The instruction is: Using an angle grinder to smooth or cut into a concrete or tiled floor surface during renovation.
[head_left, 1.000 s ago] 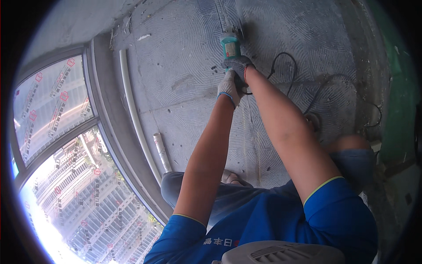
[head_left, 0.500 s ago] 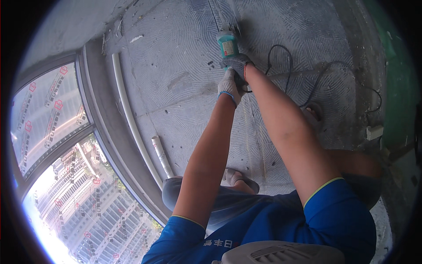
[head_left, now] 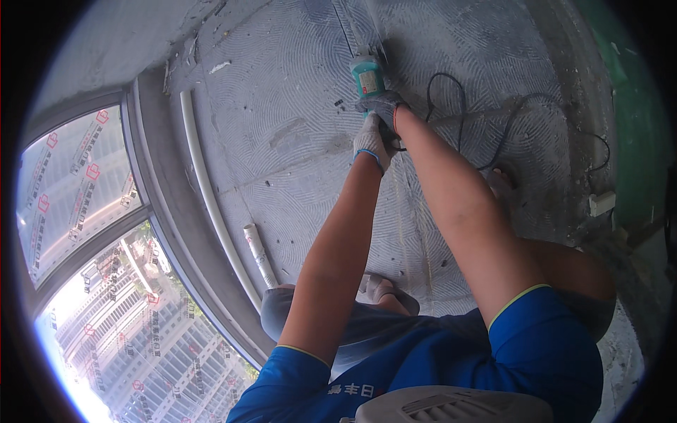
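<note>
A teal angle grinder (head_left: 368,79) points away from me on the grooved concrete floor (head_left: 296,169), its head at a dark straight cut line. My left hand (head_left: 370,138), in a pale knit glove with a blue cuff, is closed around the rear of its body. Just ahead of it, my right hand (head_left: 384,108), in a dark grey glove with a red cuff, grips the body from the right. Both arms are stretched forward. The disc at the grinder's head is hard to make out, and pale dust or spray streaks beyond it.
A black power cord (head_left: 462,106) loops over the floor to the right. A long white pipe (head_left: 201,169) and a shorter printed pipe (head_left: 259,255) lie by the window frame (head_left: 151,127) at left. A small white box (head_left: 601,204) sits near the green wall covering (head_left: 638,134).
The grinder and both hands have shifted slightly toward me, still in the same grip. The rest of the scene is nearly the same, with a slight shift of view.
</note>
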Available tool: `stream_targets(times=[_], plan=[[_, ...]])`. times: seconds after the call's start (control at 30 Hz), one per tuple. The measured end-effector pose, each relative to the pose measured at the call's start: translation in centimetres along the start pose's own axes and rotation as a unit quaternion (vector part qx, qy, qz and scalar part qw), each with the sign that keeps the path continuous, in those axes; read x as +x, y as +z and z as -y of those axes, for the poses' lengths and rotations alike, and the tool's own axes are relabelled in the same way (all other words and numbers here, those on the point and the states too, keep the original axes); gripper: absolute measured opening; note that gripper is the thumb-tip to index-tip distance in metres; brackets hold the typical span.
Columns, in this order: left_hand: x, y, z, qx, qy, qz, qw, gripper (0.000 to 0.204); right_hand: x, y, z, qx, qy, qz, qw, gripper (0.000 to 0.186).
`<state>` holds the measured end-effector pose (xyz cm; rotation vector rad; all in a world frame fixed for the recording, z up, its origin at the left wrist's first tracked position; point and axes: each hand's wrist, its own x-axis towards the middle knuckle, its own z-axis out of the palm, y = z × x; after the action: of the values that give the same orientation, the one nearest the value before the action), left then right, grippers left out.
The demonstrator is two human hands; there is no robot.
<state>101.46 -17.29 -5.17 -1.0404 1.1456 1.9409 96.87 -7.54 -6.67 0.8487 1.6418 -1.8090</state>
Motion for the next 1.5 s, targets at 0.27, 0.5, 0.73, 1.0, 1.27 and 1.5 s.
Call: stream_targets(times=[0.27, 0.5, 0.73, 1.0, 1.27, 1.5], plan=[[0.1, -0.6, 0.4, 0.007, 0.006, 0.028, 1.0, 0.032, -0.2, 0.3, -0.6, -0.038, -0.008, -0.016, 0.999, 0.049], [-0.1, -0.5, 0.7, 0.01, 0.001, -0.013, 1.0, 0.034, -1.1, 0.0, -0.5, -0.028, -0.004, -0.005, 1.0, 0.049], [-0.1, -0.4, 1.1, 0.013, -0.002, -0.02, 1.0, 0.032, -0.6, 0.1, -1.3, -0.012, -0.027, 0.005, 1.0, 0.051], [-0.2, -0.6, 1.2, -0.012, 0.0, -0.011, 1.0, 0.027, 0.7, 0.2, -2.3, -0.054, -0.038, 0.002, 0.998, 0.048], [-0.2, -0.4, 1.2, -0.023, -0.005, 0.003, 1.0, 0.023, 2.0, 0.5, -3.1, -0.002, -0.047, 0.002, 0.999, 0.05], [-0.8, -0.4, 1.3, -0.027, 0.007, -0.005, 1.0, 0.023, -0.1, 0.5, -2.2, -0.011, -0.026, -0.009, 1.0, 0.053]])
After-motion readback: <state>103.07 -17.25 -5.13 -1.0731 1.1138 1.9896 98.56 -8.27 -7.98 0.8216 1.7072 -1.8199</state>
